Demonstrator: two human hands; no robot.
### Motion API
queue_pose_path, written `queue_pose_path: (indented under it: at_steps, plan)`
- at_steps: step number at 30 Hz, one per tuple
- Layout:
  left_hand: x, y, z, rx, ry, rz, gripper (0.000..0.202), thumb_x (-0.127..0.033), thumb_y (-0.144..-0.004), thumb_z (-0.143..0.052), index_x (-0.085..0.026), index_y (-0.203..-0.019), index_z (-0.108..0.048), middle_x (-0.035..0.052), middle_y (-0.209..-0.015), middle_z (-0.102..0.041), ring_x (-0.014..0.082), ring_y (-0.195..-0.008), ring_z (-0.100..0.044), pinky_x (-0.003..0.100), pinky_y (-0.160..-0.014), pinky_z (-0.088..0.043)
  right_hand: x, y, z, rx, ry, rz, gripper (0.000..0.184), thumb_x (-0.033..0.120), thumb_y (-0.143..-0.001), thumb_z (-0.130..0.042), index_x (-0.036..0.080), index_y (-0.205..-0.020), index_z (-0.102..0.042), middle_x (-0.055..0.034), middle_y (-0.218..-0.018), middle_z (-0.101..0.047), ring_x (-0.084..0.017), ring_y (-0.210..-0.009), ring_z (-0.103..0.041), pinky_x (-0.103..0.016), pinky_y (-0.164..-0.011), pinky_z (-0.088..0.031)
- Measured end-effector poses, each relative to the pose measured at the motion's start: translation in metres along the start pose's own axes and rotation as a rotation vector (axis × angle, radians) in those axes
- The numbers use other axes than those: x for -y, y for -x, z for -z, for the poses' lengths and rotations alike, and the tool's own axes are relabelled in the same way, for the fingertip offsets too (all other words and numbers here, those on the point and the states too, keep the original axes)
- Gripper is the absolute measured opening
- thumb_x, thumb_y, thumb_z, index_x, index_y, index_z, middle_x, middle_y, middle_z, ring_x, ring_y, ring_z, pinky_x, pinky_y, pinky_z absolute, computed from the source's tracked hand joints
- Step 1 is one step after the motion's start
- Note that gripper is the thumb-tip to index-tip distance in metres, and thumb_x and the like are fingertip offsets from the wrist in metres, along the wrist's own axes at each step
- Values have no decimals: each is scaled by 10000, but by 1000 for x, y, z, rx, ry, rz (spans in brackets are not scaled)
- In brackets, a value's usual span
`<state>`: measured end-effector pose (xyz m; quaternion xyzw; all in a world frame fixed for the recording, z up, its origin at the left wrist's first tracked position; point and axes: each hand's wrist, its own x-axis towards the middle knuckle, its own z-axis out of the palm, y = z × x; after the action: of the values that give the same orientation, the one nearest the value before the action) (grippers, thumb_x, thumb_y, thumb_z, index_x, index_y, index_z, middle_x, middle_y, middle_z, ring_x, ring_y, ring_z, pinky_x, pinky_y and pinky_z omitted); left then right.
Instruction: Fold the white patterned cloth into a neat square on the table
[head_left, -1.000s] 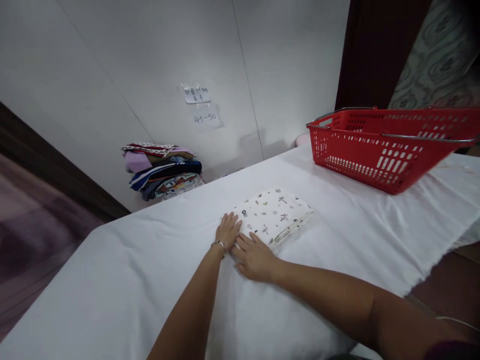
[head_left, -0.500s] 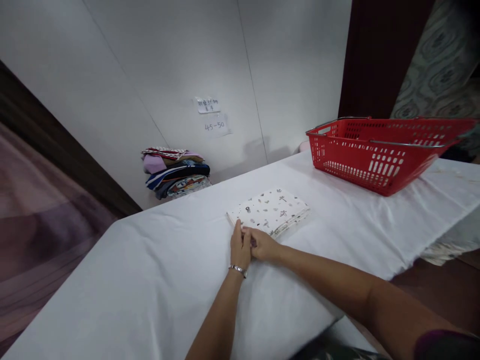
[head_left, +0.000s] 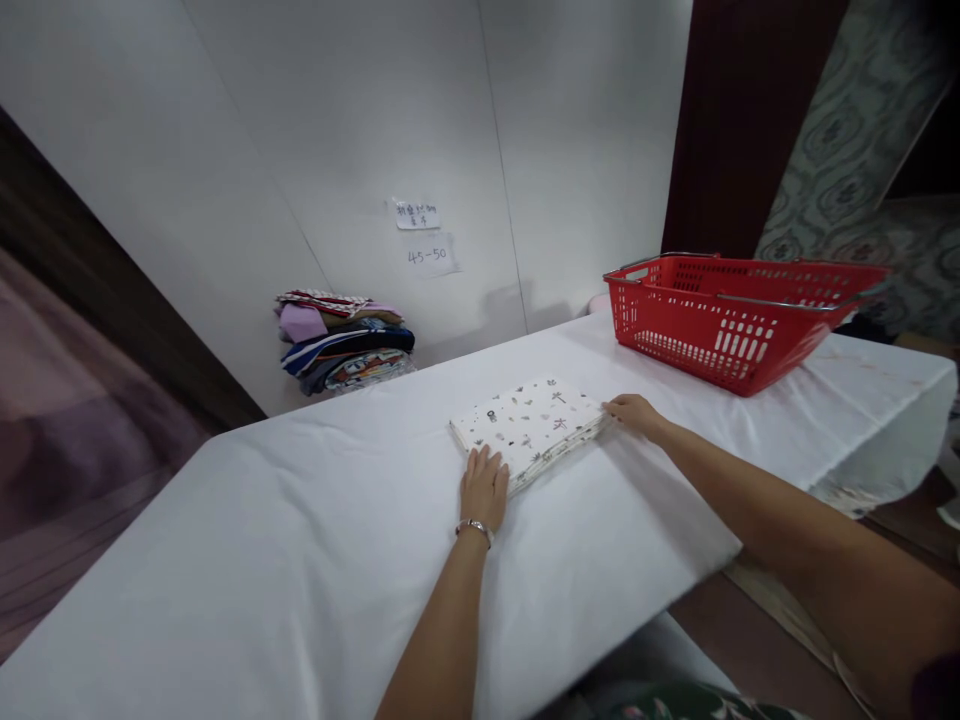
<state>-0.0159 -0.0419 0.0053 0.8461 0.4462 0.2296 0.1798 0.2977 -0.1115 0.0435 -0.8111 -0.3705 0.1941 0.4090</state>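
Observation:
A folded white cloth (head_left: 529, 425) with small printed plants and figures lies flat on the white-covered table (head_left: 360, 560), its layers showing along the near edge. My left hand (head_left: 484, 487), with a bracelet at the wrist, rests on the cloth's near left corner, fingers stretched out flat. At the right end, my right hand (head_left: 634, 412) pinches the cloth's corner between thumb and fingers.
A red plastic basket (head_left: 720, 335) with metal handles stands on the table at the back right. Folded fabrics (head_left: 345, 340) are stacked by the wall at the far left. Two paper notes (head_left: 427, 255) hang on the wall. A pinkish curtain (head_left: 82, 450) hangs at left.
My right hand has moved from beside the left hand to the cloth's right corner. The left hand has flattened at the near left corner. The view has shifted slightly.

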Motion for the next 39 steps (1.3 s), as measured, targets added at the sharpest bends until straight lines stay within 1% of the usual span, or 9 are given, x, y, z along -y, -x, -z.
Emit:
queue_pose_path:
  at_steps: [2, 4, 10, 14, 19, 23, 28, 36, 39]
  plan:
    - [0, 1, 0, 0, 15, 4, 432, -393, -893, -296, -199, -1217, -505, 43, -1418, -319, 217, -1347, -154, 445, -1069, -231, -1, -1, 5, 84, 13, -60, 269, 379, -732, -572, 132, -630, -607, -70, -658, -628, -131, -540, -543, -245, -513, -419]
    - [0, 1, 0, -2, 25, 3, 434, -397, -892, -298, -197, -1217, -505, 44, -1417, -320, 217, -1346, -156, 447, -1068, -231, 2, -1, 6, 147, 24, -100, 281, 396, -727, -595, 134, -625, -587, -53, -636, -613, -94, -474, -497, -223, -467, -396]
    - [1, 2, 0, -9, 30, -4, 424, -403, -891, -304, -211, -1203, -516, 37, -1411, -334, 214, -1342, -170, 442, -1069, -226, 15, -7, 3, 237, 113, -186, 288, 371, -617, -710, 137, -552, -555, -17, -527, -553, -80, -437, -432, -209, -409, -353]
    - [1, 2, 0, -8, 30, -8, 444, -423, -892, -293, -210, -1220, -503, 37, -1414, -327, 219, -1344, -160, 443, -1067, -228, 15, -10, 1, 234, 126, -194, 275, 317, -646, -676, 147, -504, -513, 22, -426, -466, -70, -418, -396, -191, -389, -318]
    - [1, 3, 0, 17, 8, 10, 462, -444, -890, -287, -215, -1238, -488, 28, -1428, -300, 224, -1348, -141, 442, -1064, -233, 7, -9, -5, 194, 115, -244, 288, 309, -713, -596, 157, -505, -465, 43, -393, -398, -60, -382, -356, -184, -356, -285]
    - [0, 3, 0, 29, -1, 16, 460, -442, -891, -281, -226, -1244, -482, 17, -1432, -291, 224, -1349, -135, 448, -1064, -233, 4, -12, -9, 206, 141, -289, 272, 297, -683, -630, 157, -517, -467, 37, -410, -418, -62, -377, -365, -188, -351, -285]
    - [-1, 3, -1, 24, 10, 14, 454, -435, -891, -291, -220, -1239, -488, 23, -1429, -297, 230, -1348, -140, 458, -1061, -235, 10, -19, -7, 235, 175, -339, 242, 289, -616, -688, 157, -556, -493, 28, -445, -454, -76, -401, -411, -198, -374, -332]
    - [0, 4, -1, 7, 22, 7, 434, -409, -894, -302, -218, -1231, -496, 18, -1421, -315, 217, -1345, -154, 427, -1078, -226, 12, -22, -12, 288, 131, -380, 178, 230, -633, -640, 157, -563, -494, 28, -433, -448, -73, -388, -411, -190, -375, -364]
    - [0, 4, 0, -1, 33, 4, 423, -394, -889, -318, -209, -1216, -512, 26, -1411, -333, 216, -1343, -166, 414, -1084, -224, 11, -22, -13, 284, 95, -366, 138, 209, -649, -603, 151, -566, -509, 10, -451, -490, -86, -406, -453, -197, -400, -403]
